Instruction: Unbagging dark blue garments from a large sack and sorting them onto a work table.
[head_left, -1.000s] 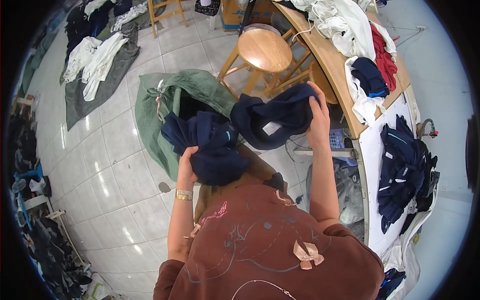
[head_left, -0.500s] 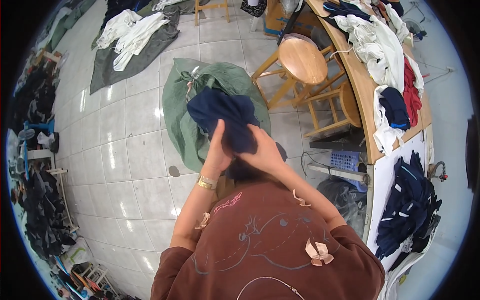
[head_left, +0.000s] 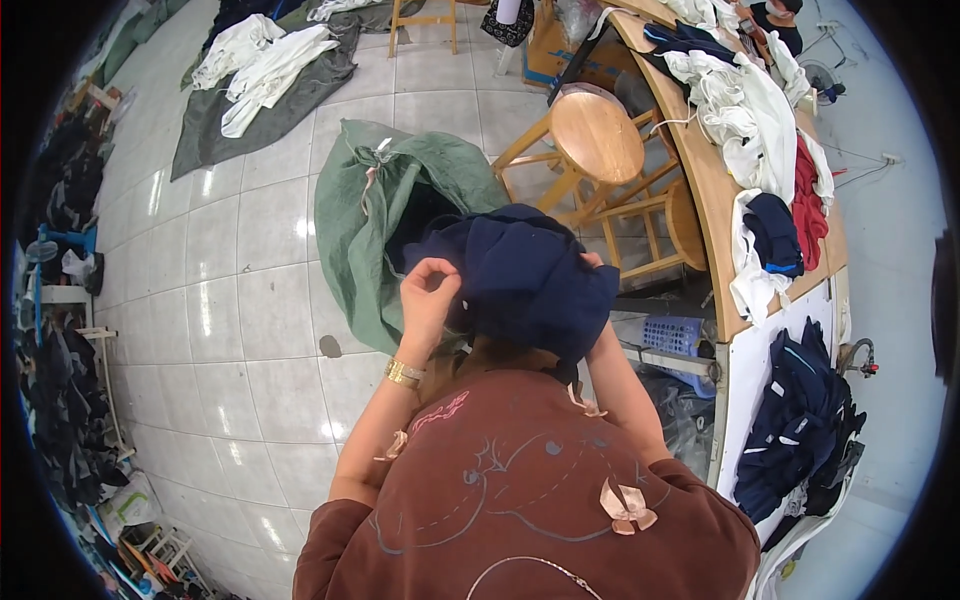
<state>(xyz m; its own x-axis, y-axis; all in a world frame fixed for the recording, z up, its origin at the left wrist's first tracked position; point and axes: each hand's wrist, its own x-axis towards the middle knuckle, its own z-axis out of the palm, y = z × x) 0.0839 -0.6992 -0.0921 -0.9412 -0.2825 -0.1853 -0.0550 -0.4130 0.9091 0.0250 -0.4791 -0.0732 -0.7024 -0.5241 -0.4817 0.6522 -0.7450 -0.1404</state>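
Observation:
A bundled navy garment [head_left: 535, 275] is held up in front of my body, its folds bulging toward the right. My left hand [head_left: 428, 298] has thumb and forefinger pinched together at the garment's left edge. Most of my right hand [head_left: 592, 262] is hidden behind the cloth; only some fingertips show, gripping its right side. Just beyond, a green woven sack [head_left: 345, 245] stands on the floor, its mouth open and dark cloth inside. The garment overlaps the sack's right part.
Wooden stools [head_left: 597, 133] stand beyond the garment to the right. A long wooden table [head_left: 708, 270] carries white, red and navy clothes. White garments [head_left: 275, 75] lie on a grey sheet at the far left. A blue basket [head_left: 675, 338] sits under the table.
The navy garment has moved right and spread wider, baring the sack's mouth. My right hand has gone behind the cloth, and my left has closed into a pinch at its edge.

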